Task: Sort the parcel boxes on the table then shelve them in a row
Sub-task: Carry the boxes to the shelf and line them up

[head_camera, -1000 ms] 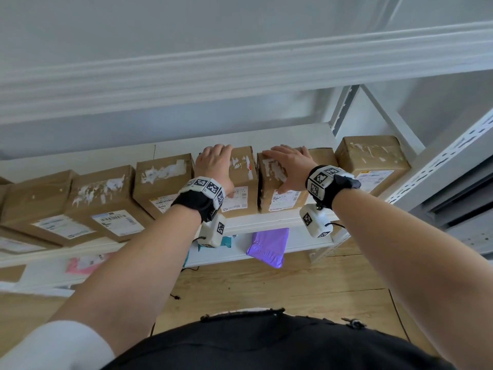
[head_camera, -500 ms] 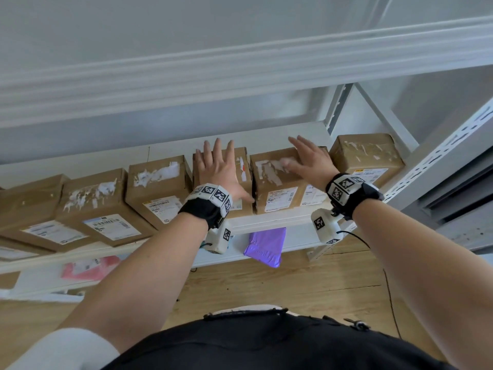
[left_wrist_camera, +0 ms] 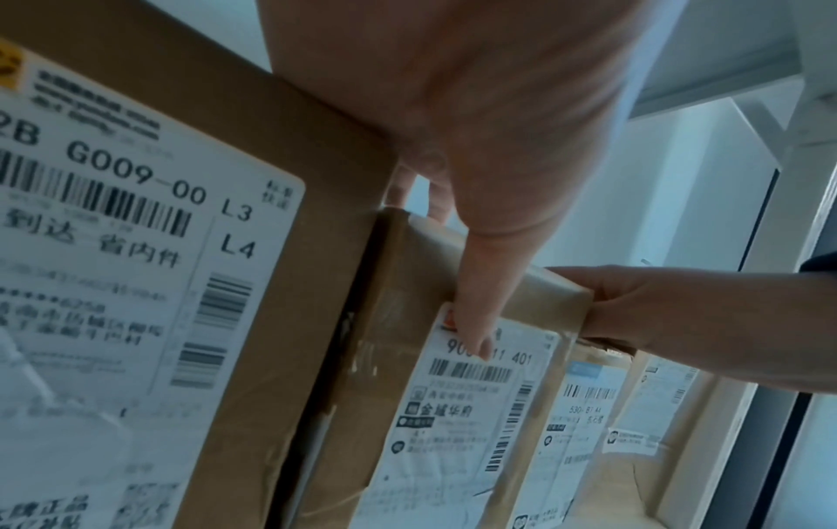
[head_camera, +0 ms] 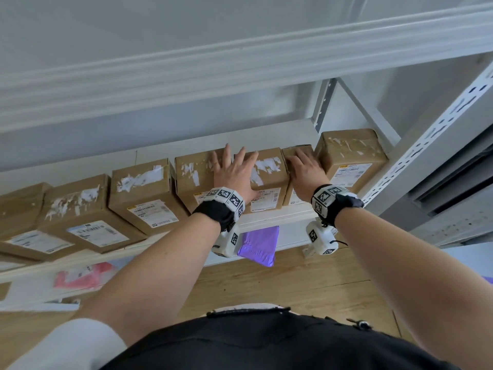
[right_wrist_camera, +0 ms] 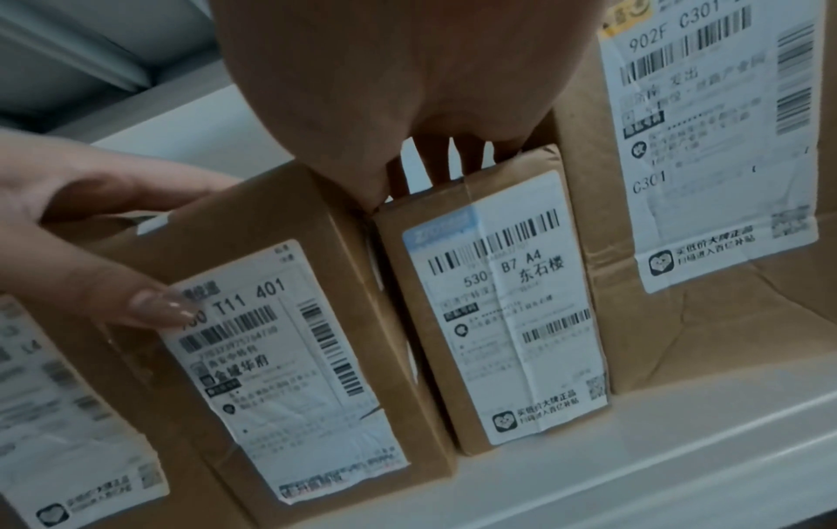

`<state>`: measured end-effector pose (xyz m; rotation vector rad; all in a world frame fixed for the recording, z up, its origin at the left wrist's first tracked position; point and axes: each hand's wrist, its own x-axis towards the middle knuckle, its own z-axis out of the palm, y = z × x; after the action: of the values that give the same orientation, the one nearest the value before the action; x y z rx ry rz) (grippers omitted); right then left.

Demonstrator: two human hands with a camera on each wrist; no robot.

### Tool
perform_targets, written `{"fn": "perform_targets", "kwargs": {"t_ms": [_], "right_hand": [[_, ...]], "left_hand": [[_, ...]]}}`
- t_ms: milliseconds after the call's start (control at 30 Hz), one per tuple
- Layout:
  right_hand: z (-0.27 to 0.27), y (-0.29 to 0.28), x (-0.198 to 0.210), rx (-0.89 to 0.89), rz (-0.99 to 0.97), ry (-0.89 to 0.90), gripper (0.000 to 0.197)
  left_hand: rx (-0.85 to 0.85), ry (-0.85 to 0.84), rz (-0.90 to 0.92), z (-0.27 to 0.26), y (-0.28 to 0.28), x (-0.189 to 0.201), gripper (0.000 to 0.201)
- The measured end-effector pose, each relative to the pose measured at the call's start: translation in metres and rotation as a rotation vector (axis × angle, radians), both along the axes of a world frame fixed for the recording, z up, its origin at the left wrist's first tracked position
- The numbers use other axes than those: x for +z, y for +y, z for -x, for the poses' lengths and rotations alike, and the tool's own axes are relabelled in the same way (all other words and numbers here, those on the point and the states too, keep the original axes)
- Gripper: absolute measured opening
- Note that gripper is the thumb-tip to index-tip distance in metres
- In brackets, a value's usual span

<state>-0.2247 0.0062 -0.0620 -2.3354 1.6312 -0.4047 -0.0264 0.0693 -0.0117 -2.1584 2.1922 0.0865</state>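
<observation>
Brown parcel boxes stand in a row on the white shelf (head_camera: 280, 216), labels facing me. My left hand (head_camera: 234, 174) lies flat with spread fingers across the tops of the G009 box (head_camera: 194, 180) and the 401 box (head_camera: 272, 180). Its thumb (left_wrist_camera: 475, 286) presses on the 401 box's (left_wrist_camera: 453, 411) front label. My right hand (head_camera: 304, 166) rests on top of the narrow box (head_camera: 298, 150), which is wedged between the 401 box (right_wrist_camera: 281, 340) and the large end box (head_camera: 352, 156). In the right wrist view its fingers reach back over the narrow box (right_wrist_camera: 507, 322).
Further boxes (head_camera: 80, 209) continue the row to the left. A perforated white upright (head_camera: 426, 156) closes the shelf on the right and another shelf board (head_camera: 240, 62) hangs overhead. A purple mailer (head_camera: 258, 244) and a pink one (head_camera: 80, 276) lie on the lower shelf.
My left hand has shifted right and now bridges two boxes. My right hand has moved right from the 401 box onto the narrow box.
</observation>
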Motion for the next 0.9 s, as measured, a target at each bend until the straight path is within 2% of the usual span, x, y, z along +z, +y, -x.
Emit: {"fn": "perform_targets", "kwargs": {"t_ms": [433,567,667,800,900], "right_hand": [[0.006,0.007,0.0,0.044,-0.001,-0.026,0.047],[0.003,0.014,0.01,0.041,0.143,-0.208,0.037],[-0.017,0.015,0.032,0.041,0.206,-0.262,0.041],[-0.065,0.014,0.063,0.197,0.314,-0.276,0.041],[-0.105,0.018,0.07,0.291,0.263,-0.209,0.047]], "left_hand": [[0.009,-0.053,0.033,0.006,0.002,-0.005,0.11],[0.01,-0.032,0.099,0.006,0.005,-0.002,0.126],[0.031,0.047,0.167,-0.001,0.009,0.008,0.14],[0.059,0.068,0.191,-0.03,0.023,0.023,0.153],[0.086,0.061,0.18,-0.064,0.04,0.032,0.155]]}}
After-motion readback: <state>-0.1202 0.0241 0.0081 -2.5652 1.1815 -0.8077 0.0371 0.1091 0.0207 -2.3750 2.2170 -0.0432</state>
